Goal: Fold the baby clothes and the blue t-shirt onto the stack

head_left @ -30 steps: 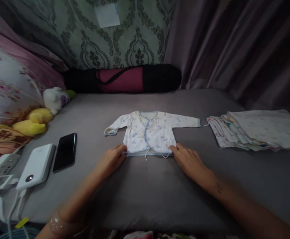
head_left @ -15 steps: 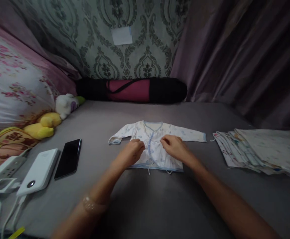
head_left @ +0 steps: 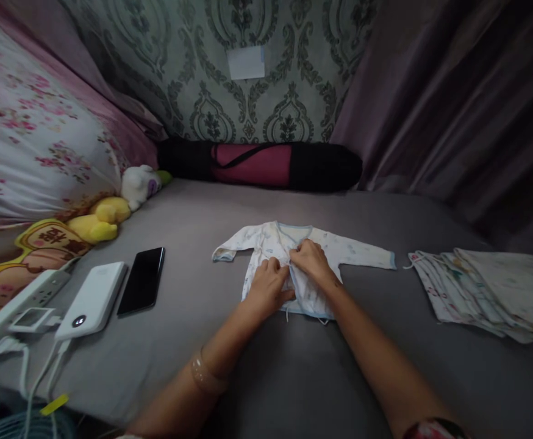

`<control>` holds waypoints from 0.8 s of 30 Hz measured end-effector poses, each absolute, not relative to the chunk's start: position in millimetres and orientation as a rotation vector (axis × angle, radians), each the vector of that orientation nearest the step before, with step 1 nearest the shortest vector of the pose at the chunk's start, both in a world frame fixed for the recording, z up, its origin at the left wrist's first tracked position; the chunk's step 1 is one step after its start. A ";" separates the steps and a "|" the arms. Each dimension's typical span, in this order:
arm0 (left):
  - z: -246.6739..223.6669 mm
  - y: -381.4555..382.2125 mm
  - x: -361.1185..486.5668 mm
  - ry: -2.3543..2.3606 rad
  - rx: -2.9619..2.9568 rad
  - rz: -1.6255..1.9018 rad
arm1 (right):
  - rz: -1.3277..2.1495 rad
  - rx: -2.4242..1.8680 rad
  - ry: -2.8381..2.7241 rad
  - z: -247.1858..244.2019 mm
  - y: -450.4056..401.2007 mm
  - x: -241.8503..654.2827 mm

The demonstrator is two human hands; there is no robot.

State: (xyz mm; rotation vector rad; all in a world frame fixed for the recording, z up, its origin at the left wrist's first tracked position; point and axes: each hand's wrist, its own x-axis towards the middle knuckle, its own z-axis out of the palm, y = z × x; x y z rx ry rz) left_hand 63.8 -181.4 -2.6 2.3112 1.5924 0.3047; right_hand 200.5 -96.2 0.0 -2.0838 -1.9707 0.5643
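A small white baby shirt [head_left: 266, 241] with blue trim and a faint print lies spread on the grey bed, its sleeves out to both sides and short ties at the hem. Resting on its front is my left hand [head_left: 269, 286], palm down, thumb apart from the fingers. My right hand [head_left: 311, 261] is closed, pinching the shirt at the middle of the chest, beside the blue front edging. Both hands hide part of the shirt's front.
Folded baby clothes [head_left: 499, 286] are stacked at the right. On the left lie a black phone [head_left: 142, 280], a white power bank [head_left: 93, 299], a power strip [head_left: 38, 296] with cables, and plush toys [head_left: 97, 222]. A black and pink long bag [head_left: 252, 164] lines the wall.
My hands have come closer together over the shirt's front. The left hand has opened flat on the cloth, and the right has moved to the front edge. The view has shifted left.
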 end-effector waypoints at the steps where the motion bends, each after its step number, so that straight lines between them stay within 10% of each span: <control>1: -2.5 -181.4 63.8 1.579 2.344 0.305 | 0.597 -2.062 -1.954 -1.2 -95.0 203.1; 9: -14.0 -184.8 62.6 1.295 2.465 0.166 | 1.149 -1.828 -1.448 -15.3 -83.4 206.4; 24: 24.4 -194.2 38.1 1.144 2.437 0.012 | 0.625 -1.904 -1.902 -15.6 -100.9 197.9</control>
